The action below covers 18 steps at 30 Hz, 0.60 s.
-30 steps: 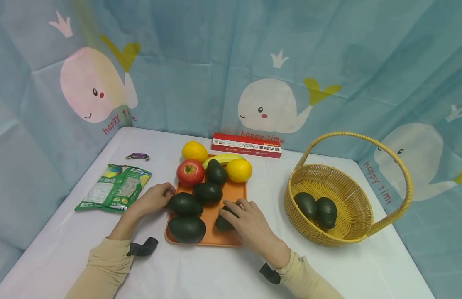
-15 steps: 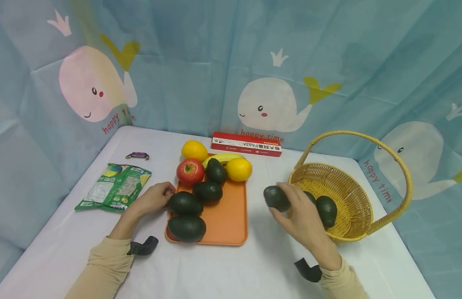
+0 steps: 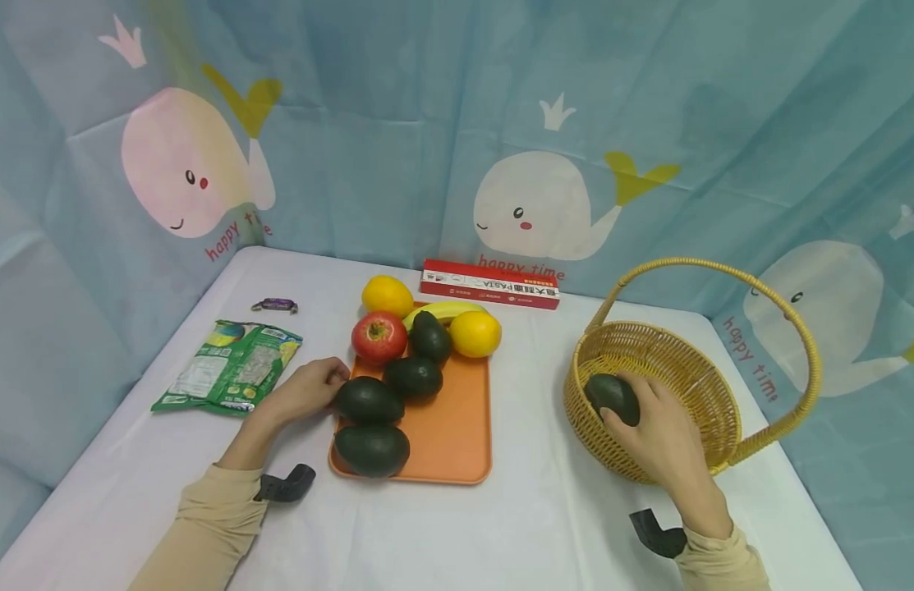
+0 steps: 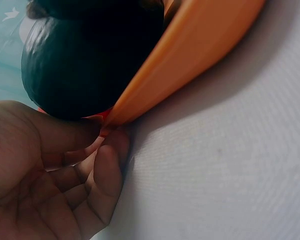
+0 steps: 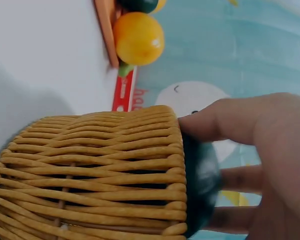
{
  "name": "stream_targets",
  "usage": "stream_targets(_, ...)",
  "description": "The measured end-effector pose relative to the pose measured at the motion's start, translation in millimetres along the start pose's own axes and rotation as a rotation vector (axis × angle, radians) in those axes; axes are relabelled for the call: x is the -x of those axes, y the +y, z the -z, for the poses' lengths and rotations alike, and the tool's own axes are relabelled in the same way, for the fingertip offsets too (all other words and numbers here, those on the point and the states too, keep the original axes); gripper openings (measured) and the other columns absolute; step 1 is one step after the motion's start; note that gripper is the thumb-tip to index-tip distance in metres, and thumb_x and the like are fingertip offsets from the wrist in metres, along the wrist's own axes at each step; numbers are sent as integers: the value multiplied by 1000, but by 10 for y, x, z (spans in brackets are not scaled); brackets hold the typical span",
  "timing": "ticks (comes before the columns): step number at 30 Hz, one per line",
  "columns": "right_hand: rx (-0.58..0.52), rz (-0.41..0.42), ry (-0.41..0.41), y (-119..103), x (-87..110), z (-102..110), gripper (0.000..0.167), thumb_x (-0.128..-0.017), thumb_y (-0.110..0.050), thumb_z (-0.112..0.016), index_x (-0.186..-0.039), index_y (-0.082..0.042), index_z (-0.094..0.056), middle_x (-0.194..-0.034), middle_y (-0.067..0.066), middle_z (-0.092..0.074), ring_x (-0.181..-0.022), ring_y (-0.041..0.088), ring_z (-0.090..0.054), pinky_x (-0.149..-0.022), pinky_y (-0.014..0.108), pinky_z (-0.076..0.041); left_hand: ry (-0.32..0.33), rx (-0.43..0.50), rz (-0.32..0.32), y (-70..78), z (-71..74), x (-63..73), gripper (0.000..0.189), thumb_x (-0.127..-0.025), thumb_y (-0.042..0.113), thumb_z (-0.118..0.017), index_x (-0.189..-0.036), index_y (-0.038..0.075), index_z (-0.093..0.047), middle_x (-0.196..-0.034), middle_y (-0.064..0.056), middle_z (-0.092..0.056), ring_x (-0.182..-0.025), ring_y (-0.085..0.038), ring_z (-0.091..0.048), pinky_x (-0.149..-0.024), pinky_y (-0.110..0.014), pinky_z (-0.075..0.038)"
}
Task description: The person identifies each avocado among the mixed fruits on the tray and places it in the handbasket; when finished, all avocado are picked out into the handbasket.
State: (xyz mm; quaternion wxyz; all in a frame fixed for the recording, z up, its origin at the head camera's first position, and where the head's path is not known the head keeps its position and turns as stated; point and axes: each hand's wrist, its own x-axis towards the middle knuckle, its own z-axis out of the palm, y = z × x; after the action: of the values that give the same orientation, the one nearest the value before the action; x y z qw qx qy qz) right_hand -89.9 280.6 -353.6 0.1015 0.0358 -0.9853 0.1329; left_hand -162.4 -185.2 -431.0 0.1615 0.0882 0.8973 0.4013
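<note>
From my station, head view: right hand (image 3: 659,427) over the near-left part of the wicker basket (image 3: 696,361), thumb and fingers curled round a dark green avocado (image 3: 612,397), which sits inside the wall, below the rim. Right wrist view agrees; I see dark green through gaps in the weave too. Left hand (image 3: 307,392) at the left edge of the orange tray (image 3: 452,443); left wrist view shows me thumb and fingers pinching its rim, just beside an avocado. On the tray I count four avocados (image 3: 372,450), plus a red pomegranate (image 3: 379,336), a banana (image 3: 449,310) and a yellow fruit (image 3: 475,333) toward the far end. Red pasta box (image 3: 489,284) lies behind the tray, green packet (image 3: 235,369) left of it, purple-wrapped sweet (image 3: 275,304) beyond the packet.
</note>
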Motion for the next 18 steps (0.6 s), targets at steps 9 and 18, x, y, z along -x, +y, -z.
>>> stream_targets(9,-11,-60,-166,122,-98,-75,58,-82,-25,-75,-125,3,-48,-109,26,-66,-91,38,-66,-73,49,-52,5,-7,9,3,8,13,21,-93,11,-56,-107,-5,-58,-78,-8,-60,-68,-17,-53,-65,-29,-44)
stream_targets(18,18,-82,-206,189,-160,-133,44,-88,-26,-69,-117,2,-52,-103,24,-66,-82,33,-65,-67,46,-50,4,-4,11,21,-1,24,20,-93,10,-56,-107,-4,-58,-80,-9,-60,-70,-17,-53,-66,-29,-45)
